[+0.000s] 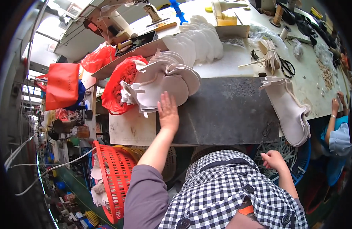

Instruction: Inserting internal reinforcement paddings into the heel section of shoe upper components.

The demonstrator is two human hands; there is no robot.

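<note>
My left hand (168,114) is stretched out flat, fingertips at the lower edge of a pile of off-white, rounded fabric pieces (164,86). Whether it presses on them or hovers just over them I cannot tell. A red plastic bag (117,104) with scraps in it lies against the pile's left side. My right hand (273,159) hangs in front of the table with curled fingers, and nothing shows in it. Below that hand is a blue basket (306,160) of pale strips. Another stack of off-white fabric pieces (288,110), with a cord along it, overhangs the table's front edge.
A dark mat (221,110) covers the table's middle. Behind it lie white rounded sheets (199,42), black-handled scissors (287,68) and a tied cord bundle (270,55). A sewing machine (111,24) stands at the back left. A red basket (115,179) is at my left; a co-worker's arm (332,118) shows far right.
</note>
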